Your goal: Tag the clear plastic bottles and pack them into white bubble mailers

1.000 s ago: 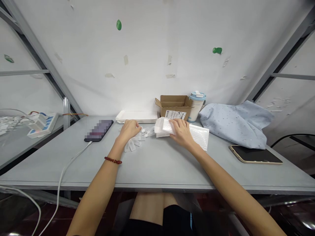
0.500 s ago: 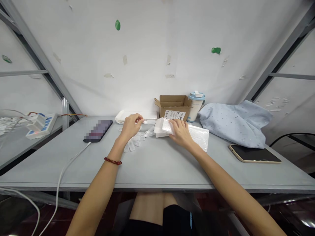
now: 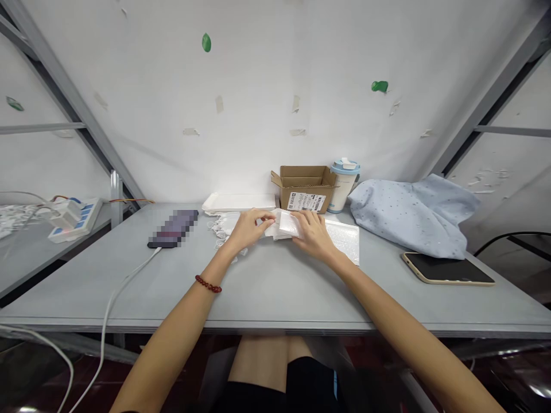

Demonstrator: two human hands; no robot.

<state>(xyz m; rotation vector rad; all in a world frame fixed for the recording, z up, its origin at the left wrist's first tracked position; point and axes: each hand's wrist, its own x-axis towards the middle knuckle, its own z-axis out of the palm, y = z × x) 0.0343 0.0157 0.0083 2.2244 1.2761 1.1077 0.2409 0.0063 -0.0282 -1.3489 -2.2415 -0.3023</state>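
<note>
My right hand (image 3: pixel 315 232) is closed around a white bubble mailer (image 3: pixel 348 241), its fingers over the upper side. The mailer's nearer end shows to the left of these fingers, with more white layers beneath it. Beside that end, my left hand (image 3: pixel 250 230) has thumb and forefinger pinched together on a small white plastic piece, mostly hidden by the fingertips. Several similar translucent white pieces (image 3: pixel 224 225) lie in a loose pile on the table, partly covered by my left hand and wrist.
Behind the hands stand an open cardboard box (image 3: pixel 306 182) and a lidded cup (image 3: pixel 343 186). A stack of white mailers (image 3: pixel 239 202) lies at the back. A phone on a white cable (image 3: pixel 172 229) is left; blue cloth (image 3: pixel 408 215) and another phone (image 3: pixel 447 268) are right.
My left hand has moved right from above the pile of small pieces to the mailer's left end, carrying a small white piece. My right hand keeps hold of the mailer, which has shifted slightly left.
</note>
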